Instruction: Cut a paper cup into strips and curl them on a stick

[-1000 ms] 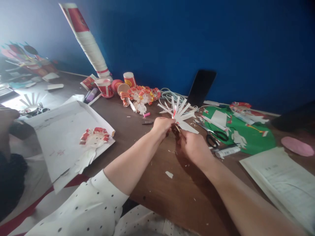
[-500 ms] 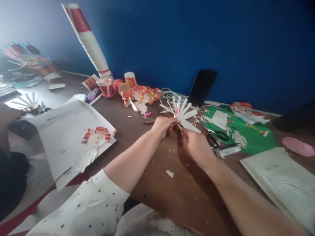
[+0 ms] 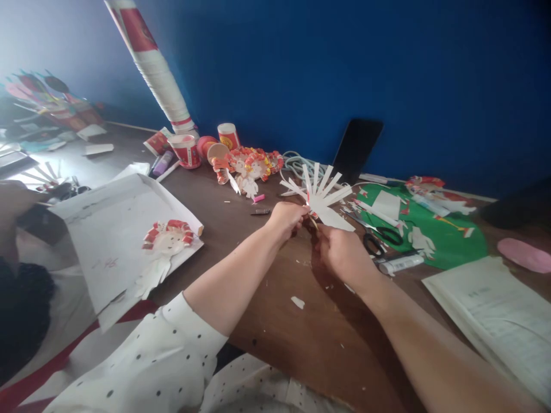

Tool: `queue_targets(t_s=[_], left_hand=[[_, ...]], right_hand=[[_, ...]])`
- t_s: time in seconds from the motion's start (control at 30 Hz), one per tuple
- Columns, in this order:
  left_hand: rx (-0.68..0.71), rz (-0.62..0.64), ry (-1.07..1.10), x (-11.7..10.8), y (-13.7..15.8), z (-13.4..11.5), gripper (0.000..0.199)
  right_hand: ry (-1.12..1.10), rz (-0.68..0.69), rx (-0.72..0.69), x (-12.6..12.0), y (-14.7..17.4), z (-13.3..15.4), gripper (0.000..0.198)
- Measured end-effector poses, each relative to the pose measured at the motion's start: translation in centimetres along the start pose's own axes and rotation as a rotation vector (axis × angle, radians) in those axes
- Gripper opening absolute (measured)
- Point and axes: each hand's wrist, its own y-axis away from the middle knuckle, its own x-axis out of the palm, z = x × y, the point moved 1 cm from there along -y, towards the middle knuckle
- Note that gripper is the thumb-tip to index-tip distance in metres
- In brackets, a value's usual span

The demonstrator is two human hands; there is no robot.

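Above the table I hold a paper cup cut into strips (image 3: 321,205), its white strips fanned out away from me. My left hand (image 3: 287,221) is closed, thumb and finger pinching the near left edge of it. My right hand (image 3: 342,249) is also closed, just right of the left one. Its fingertips grip a thin tan stick-like piece (image 3: 314,221) that reaches toward the left fingers; its exact kind is unclear. Black-handled scissors (image 3: 374,241) lie beside my right hand, with a white glue tube (image 3: 401,264) close by.
A green sheet (image 3: 456,246) with paper scraps lies right, near an open notebook (image 3: 486,310). A phone (image 3: 358,150) leans on the blue wall. Red paper cups (image 3: 185,152) and a tall cup stack (image 3: 161,83) stand behind. A paper doll (image 3: 170,236) rests on a white envelope (image 3: 99,229); another person sits left.
The fanned strips have tilted slightly and spread toward the right. Both hands keep nearly the same place and hold. The view has shifted a little.
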Motion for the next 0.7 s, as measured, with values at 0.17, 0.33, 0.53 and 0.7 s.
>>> queue_targets(t_s=[0.17, 0.33, 0.53, 0.7], left_hand=[[0.045, 0.004, 0.001, 0.0, -0.1, 0.3, 0.022], [0.062, -0.001, 0.002, 0.0, -0.1, 0.3, 0.023], [0.054, 0.011, 0.052, -0.1, 0.0, 0.0, 0.019], [0.01, 0.093, 0.175, -0.5, 0.2, -0.5, 0.016]], right_hand=[[-0.101, 0.028, 0.021, -0.1, 0.0, 0.0, 0.028], [-0.166, 0.07, 0.038, 0.1, -0.1, -0.5, 0.03], [-0.207, 0.047, 0.05, 0.3, -0.3, -1.1, 0.029], [-0.232, 0.012, 0.059, 0.0, -0.3, -0.9, 0.028]])
